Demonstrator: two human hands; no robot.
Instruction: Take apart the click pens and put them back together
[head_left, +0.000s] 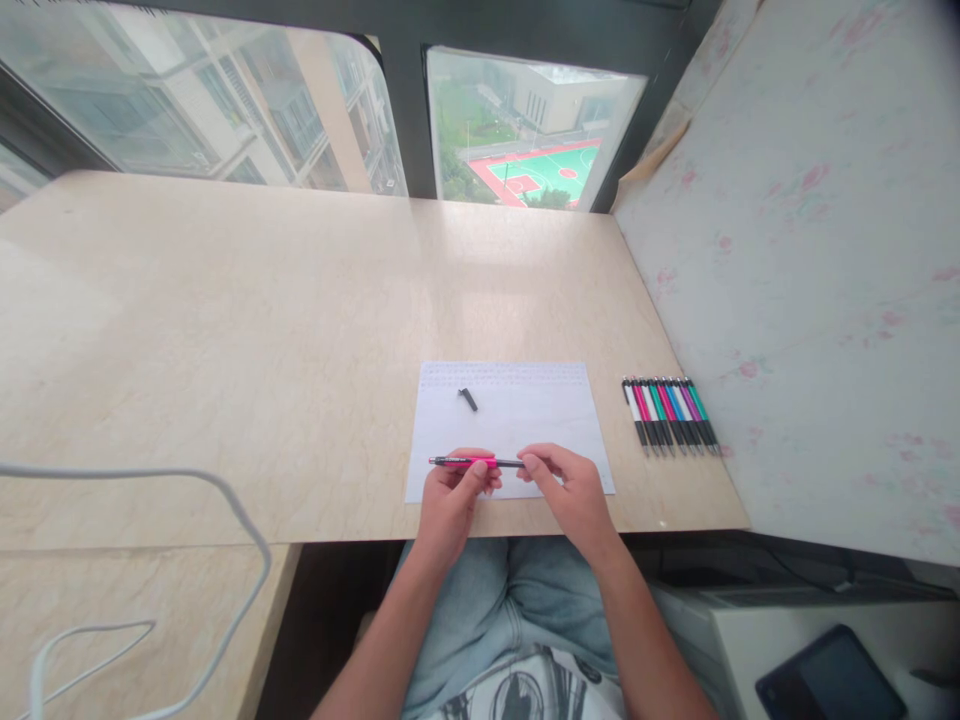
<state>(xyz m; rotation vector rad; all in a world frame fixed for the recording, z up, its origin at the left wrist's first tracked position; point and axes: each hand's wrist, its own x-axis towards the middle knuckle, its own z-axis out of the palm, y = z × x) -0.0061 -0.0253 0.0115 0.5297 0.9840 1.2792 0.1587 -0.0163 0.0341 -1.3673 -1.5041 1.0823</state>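
A pink pen [484,461] with black ends lies level between my two hands, above a sheet of paper [540,410]. My left hand [452,497] is closed around its pink barrel, thumb on top. At the dark right end of the pen, the thumb and fingers of my right hand [568,487] pinch together; the very tip is hidden by them. A small black tube-like piece [468,400] rests on the paper, just beyond my left hand. Faint rows of writing run along the far edge of the sheet.
Several pens [670,415] in different colours lie in a tight row at the right, near the flowered wall [817,270]. A grey cable [225,490] curves over the table [225,330] at the left. Windows [525,130] stand along the far edge. A dark tablet-like device [832,675] lies lower right.
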